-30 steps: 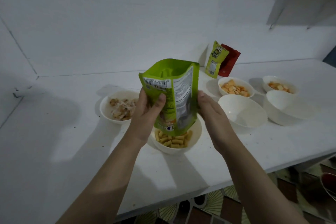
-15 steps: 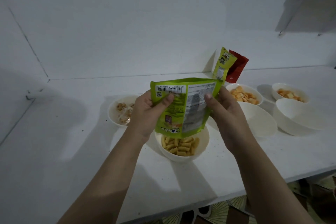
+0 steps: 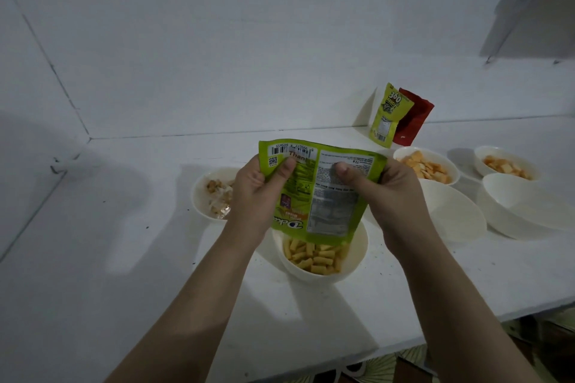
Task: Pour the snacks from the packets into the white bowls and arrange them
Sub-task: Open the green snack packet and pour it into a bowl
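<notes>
I saw both hands, left hand (image 3: 252, 196) and right hand (image 3: 392, 196), pinched on the upside-down green plastic snack packet (image 3: 320, 193) over the near white bowl (image 3: 357, 258) of stick snacks. Four bowls filled; two right white bowls (image 3: 460, 214) looked empty, two far packets (image 3: 401, 115) remained.
</notes>
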